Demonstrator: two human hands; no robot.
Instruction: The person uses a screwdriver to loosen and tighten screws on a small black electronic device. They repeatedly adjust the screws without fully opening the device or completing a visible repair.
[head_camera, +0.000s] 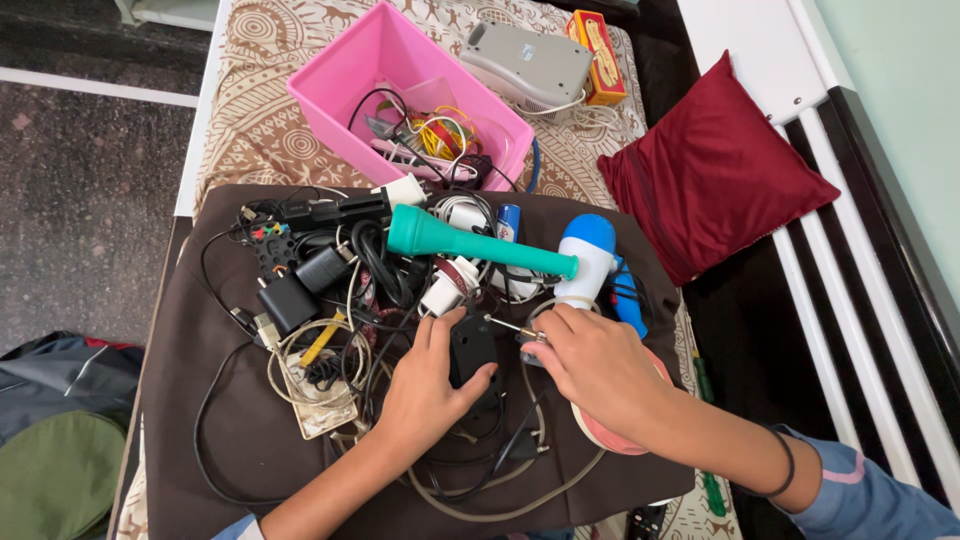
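Left hand clamped on black adapter, mid brown cloth on bed. Right hand pinched on small screwdriver, tip touching adapter. Teal torch beyond, among tangled cables. Blue-white dryer just right. Pink bin toward bed's far edge; red pillow at right edge.

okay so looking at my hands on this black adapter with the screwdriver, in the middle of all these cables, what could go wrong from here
1. The screwdriver tip sits close to the left hand that steadies the black adapter; a slip could jab the fingers.
2. Loose cables lie tangled under and around both hands; moving the right hand could snag one and drag the chargers along.
3. The teal flashlight rests on top of the pile and might roll if the heap shifts.
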